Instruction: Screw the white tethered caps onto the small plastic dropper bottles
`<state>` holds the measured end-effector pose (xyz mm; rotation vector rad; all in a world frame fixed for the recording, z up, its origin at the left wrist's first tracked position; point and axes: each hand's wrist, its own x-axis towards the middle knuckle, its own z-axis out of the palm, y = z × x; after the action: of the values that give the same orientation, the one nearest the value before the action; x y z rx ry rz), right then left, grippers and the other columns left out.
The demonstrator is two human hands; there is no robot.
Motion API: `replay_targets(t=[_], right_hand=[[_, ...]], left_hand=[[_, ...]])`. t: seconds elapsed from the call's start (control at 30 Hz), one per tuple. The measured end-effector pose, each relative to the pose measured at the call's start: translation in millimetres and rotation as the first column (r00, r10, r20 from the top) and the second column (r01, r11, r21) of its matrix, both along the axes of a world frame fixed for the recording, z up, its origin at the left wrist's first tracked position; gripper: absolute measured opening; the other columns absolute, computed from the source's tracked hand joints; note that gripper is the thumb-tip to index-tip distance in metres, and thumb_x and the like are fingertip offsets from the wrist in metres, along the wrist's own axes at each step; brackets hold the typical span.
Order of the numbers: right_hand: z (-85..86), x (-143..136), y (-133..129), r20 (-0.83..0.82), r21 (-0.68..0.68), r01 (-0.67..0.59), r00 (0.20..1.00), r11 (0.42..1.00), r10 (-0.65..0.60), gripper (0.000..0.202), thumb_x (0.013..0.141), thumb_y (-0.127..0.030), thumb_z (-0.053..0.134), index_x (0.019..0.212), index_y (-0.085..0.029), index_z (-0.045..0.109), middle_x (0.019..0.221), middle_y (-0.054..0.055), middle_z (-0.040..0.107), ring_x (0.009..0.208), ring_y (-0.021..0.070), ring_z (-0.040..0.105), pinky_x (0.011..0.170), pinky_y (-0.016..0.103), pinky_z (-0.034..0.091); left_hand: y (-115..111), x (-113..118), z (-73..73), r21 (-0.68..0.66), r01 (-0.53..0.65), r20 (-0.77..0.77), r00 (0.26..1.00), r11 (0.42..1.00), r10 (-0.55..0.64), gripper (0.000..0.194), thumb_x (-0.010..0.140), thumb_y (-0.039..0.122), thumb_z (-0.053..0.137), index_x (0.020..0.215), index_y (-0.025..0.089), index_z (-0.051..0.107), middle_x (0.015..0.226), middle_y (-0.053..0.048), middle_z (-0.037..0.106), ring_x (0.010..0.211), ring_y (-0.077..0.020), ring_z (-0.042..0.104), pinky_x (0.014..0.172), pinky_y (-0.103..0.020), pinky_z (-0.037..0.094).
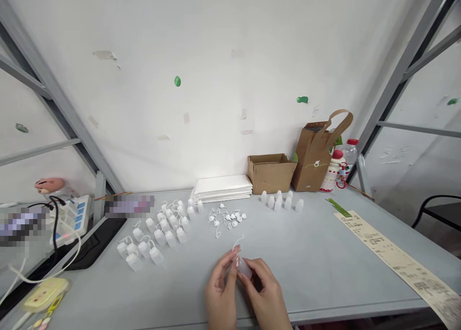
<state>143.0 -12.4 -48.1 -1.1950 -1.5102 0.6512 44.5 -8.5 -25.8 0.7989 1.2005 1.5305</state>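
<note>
Near the table's front edge, my right hand (264, 289) grips a small translucent white plastic bottle (245, 268) between thumb and fingers. My left hand (223, 282) is closed at the bottle's top, pinching a white cap with a thin strap (236, 243) that sticks up past the fingertips. The fingers hide most of the cap, so I cannot tell how it sits on the bottle. Just beyond my hands lies a loose pile of white caps with straps (227, 218). Several bottles with looped straps (169, 224) stand to the left. A smaller group of bottles without straps (277, 202) stands at the back right.
Against the wall are a stack of white boards (223, 187), an open cardboard box (272, 176) and a brown paper bag (311, 162). A long printed paper strip (389, 253) runs along the right. A power strip (74, 219) with cables and a yellow case (45, 294) sit at left.
</note>
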Motion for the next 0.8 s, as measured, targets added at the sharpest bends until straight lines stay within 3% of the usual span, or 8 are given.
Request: replay_targets(t=[0.13, 0.33, 0.57, 0.8], right_hand=[[1.9, 0.7, -1.0, -0.013, 0.033, -0.066, 0.998, 0.997, 0.067, 0.023, 0.087, -0.028, 0.05, 0.105, -0.021, 0.061, 0.085, 0.006, 0.064, 0.075, 0.018, 0.061, 0.068, 0.026, 0.052], [4.2, -1.0, -2.1, -0.001, 0.009, -0.062, 0.998, 0.998, 0.062, 0.015, 0.086, -0.027, 0.051, 0.095, -0.021, 0.062, 0.082, 0.005, 0.063, 0.073, 0.0171, 0.06, 0.065, 0.025, 0.05], [-1.5, -9.6, -5.2, -0.044, -0.019, -0.021, 0.999, 1.0, 0.021, 0.021, 0.086, -0.039, 0.05, 0.089, -0.022, 0.062, 0.077, 0.003, 0.064, 0.067, 0.0169, 0.058, 0.062, 0.025, 0.048], [-5.3, -13.3, -7.1, -0.07, -0.002, 0.036, 0.997, 0.999, -0.036, 0.028, 0.085, -0.045, 0.048, 0.087, -0.021, 0.062, 0.076, 0.004, 0.064, 0.068, 0.0172, 0.059, 0.064, 0.026, 0.048]], left_hand=[[1.0, -3.7, 2.9, -0.011, 0.031, 0.054, 0.998, 0.999, -0.03, 0.032, 0.064, 0.038, 0.07, 0.09, 0.019, 0.068, 0.105, -0.009, 0.07, 0.106, -0.0265, 0.059, 0.089, -0.034, 0.048], [-3.6, -1.8, 12.9, -0.005, 0.088, 0.27, 0.959, 0.996, -0.083, 0.048, 0.068, 0.038, 0.068, 0.111, 0.019, 0.058, 0.105, -0.012, 0.069, 0.109, -0.0277, 0.056, 0.087, -0.035, 0.048], [-2.6, -1.2, 22.3, -0.122, 0.175, 0.324, 0.938, 0.977, -0.127, 0.036, 0.06, 0.034, 0.073, 0.09, 0.016, 0.069, 0.104, -0.013, 0.07, 0.113, -0.031, 0.052, 0.092, -0.038, 0.043], [-4.4, -1.9, 30.9, -0.111, 0.214, 0.252, 0.951, 0.97, -0.181, 0.027, 0.062, 0.034, 0.065, 0.079, 0.015, 0.072, 0.098, -0.012, 0.071, 0.108, -0.0322, 0.056, 0.093, -0.041, 0.042]])
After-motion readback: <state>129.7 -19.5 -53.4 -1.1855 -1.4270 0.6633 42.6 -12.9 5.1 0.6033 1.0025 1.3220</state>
